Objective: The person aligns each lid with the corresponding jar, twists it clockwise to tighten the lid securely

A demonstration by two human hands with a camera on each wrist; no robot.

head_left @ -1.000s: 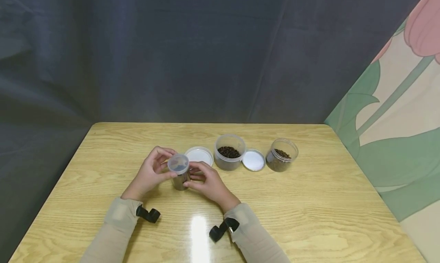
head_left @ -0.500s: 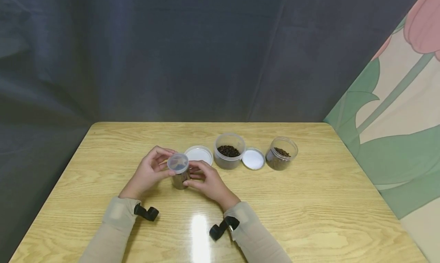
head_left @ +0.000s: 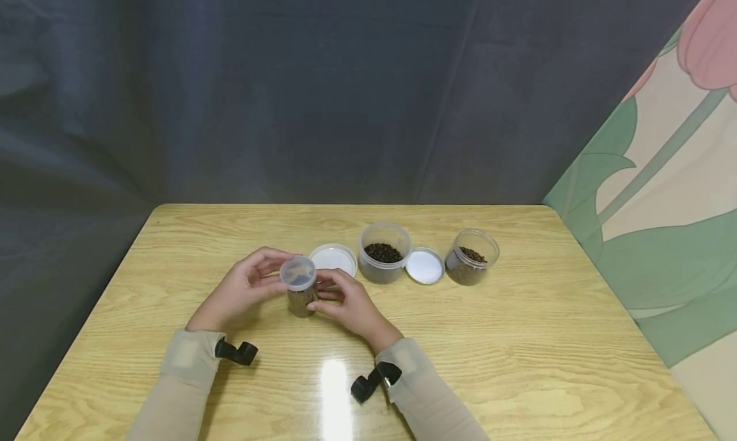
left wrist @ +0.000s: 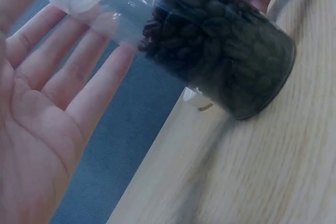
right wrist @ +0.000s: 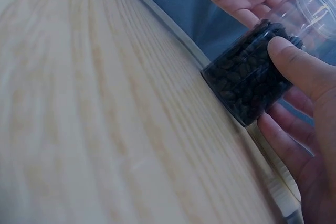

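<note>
Lidded jar [head_left: 301, 303], clear-walled and part filled with dark beans [left wrist: 220, 51], stands upright left of the table's middle, between the two hands; whether its base bears fully on the table [head_left: 518, 345] I cannot tell; the right hand [head_left: 352, 308] holds it low, thumb on the near side and fingers curled round the far side, probably to steady the body and leave the cap [head_left: 298, 276] uncovered; the left hand [head_left: 242, 294] is wide, its fingers nearly straight beside the cap and upper wall, palm towards the jar; whether those fingertips press or merely brush it is unclear; far and to the right runs a row, first a left white lid [head_left: 335, 259], then a wide tub [head_left: 381, 275], a right white lid [head_left: 425, 266] and a smaller tub [head_left: 465, 276], both tubs uncovered; each lid lies just left of a tub, perhaps to keep the pairs together; the far edge meets a dark cloth [head_left: 345, 95] beyond the row, while the left edge slants well apart from the left hand; broad room lies right and near; the tightest spot is just beyond the right fingers, beside the left white lid.
</note>
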